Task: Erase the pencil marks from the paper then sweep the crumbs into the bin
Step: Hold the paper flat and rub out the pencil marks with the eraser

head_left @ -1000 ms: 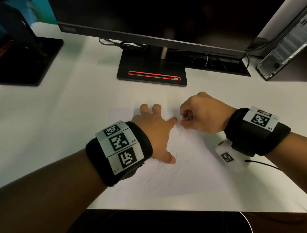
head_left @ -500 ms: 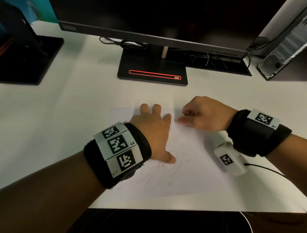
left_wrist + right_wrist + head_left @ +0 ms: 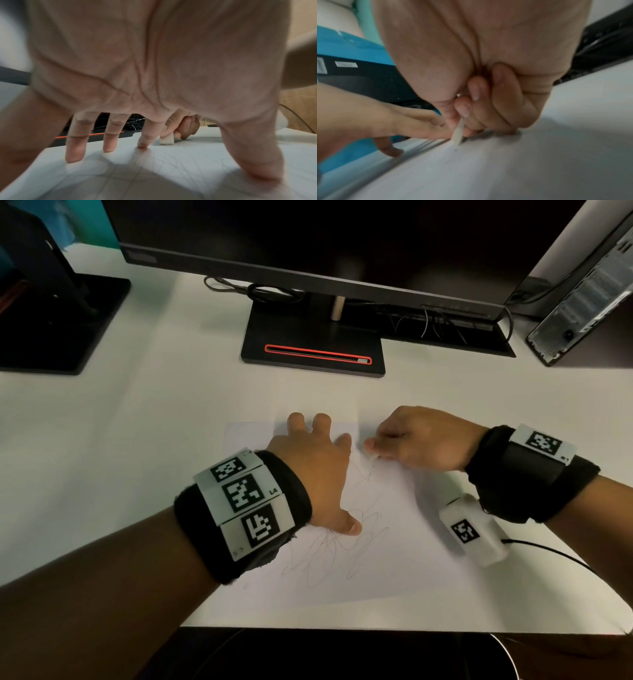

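A white sheet of paper (image 3: 404, 546) with grey pencil scribbles (image 3: 342, 553) lies on the white desk. My left hand (image 3: 315, 470) is spread flat on the sheet, its fingertips (image 3: 142, 144) and thumb pressing it down. My right hand (image 3: 414, 440) pinches a small white eraser (image 3: 166, 140) between thumb and fingers, its lower edge touching the paper near the top of the scribbles, just right of my left index finger. In the right wrist view the eraser (image 3: 458, 133) stands on edge against the sheet. No bin is in view.
A monitor base (image 3: 313, 347) with a red stripe stands behind the paper, cables beside it. A second black stand (image 3: 58, 320) is at the far left and a computer case (image 3: 582, 302) at the far right. The desk's front edge (image 3: 376, 630) is close below the paper.
My right hand with the eraser has shifted a little back and forth at the top of the scribbles. My left hand stays pressed on the paper.
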A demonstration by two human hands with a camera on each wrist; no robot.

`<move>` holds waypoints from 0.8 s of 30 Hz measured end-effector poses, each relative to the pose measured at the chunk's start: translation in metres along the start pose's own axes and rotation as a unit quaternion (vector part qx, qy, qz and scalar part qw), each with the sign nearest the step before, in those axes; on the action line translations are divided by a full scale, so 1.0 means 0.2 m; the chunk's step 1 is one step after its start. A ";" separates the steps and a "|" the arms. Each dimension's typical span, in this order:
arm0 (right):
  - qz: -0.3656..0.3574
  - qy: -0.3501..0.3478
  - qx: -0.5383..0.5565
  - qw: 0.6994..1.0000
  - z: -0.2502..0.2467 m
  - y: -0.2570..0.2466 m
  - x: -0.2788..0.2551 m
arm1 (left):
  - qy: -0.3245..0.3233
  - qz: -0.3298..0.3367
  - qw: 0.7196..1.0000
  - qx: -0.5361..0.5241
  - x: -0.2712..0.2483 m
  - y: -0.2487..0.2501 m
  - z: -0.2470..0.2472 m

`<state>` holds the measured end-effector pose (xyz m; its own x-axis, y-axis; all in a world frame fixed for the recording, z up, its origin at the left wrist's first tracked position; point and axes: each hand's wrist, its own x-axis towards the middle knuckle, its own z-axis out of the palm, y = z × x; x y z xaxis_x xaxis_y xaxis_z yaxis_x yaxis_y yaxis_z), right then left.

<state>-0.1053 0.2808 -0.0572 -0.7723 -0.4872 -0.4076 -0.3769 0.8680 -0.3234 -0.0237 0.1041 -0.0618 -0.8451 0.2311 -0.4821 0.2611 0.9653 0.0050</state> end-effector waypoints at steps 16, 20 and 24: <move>0.008 0.004 -0.003 1.000 0.01 -0.04 0.02 | -0.002 -0.003 1.000 0.005 0.00 0.01 0.00; 0.019 0.016 0.013 1.000 0.00 -0.02 0.01 | 0.002 -0.002 1.000 0.007 0.00 0.01 0.00; 0.018 0.006 0.004 1.000 0.01 -0.01 0.01 | -0.004 -0.001 1.000 0.001 0.00 0.00 0.00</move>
<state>-0.1057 0.2776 -0.0587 -0.7912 -0.4540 -0.4098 -0.3446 0.8845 -0.3145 -0.0241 0.1047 -0.0614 -0.8420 0.2286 -0.4887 0.2605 0.9655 0.0028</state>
